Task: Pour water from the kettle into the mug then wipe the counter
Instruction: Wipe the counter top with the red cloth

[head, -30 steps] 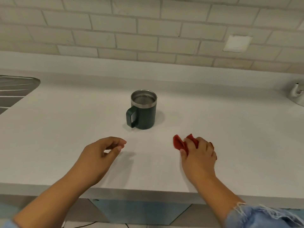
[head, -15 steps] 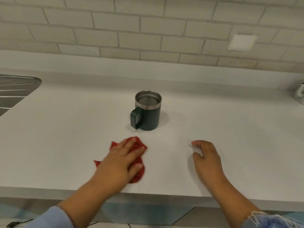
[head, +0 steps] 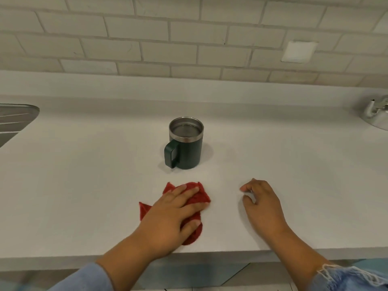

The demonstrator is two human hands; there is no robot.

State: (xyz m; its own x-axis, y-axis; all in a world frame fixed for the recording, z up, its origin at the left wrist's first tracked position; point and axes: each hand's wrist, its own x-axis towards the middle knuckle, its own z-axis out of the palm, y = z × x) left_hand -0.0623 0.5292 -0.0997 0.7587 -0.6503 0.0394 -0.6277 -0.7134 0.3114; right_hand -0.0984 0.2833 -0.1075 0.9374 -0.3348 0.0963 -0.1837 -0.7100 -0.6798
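- while the left hand [head: 165,223] lies on the crumpled red cloth [head: 197,196], i read its fingers [head: 184,193] as stretched out nearly flat. they press the fabric onto the white surface [head: 84,175] rather than gripping it, and the thumb lies across the near part of the cloth.
- the right hand [head: 264,204] rests on the surface to the right of the cloth, apart from it. its fingers [head: 252,184] are loosely curled and hold nothing.
- the dark green metal mug [head: 186,148] with a steel rim stands upright directly beyond the cloth, near but not touching, with its handle turned toward the near left. it seems to have water in it, so i judge the pouring done and the wiping in hand.
- the relation i steer by: the mug is straight ahead of the left fingertips. a push away from me would run the cloth into its base, while strokes to either side run along bare surface.
- the cloth is bunched with no clear long axis, and corners poke out to the left and the far side.
- the left hand is the one on the cloth, so i would wipe with it. the right is nearer the mug's side away from the handle, if the mug needs steadying.
- a silvery kettle [head: 375,114] shows only partly at the far right edge, well apart. a metal draining board [head: 16,120] sits at the far left.
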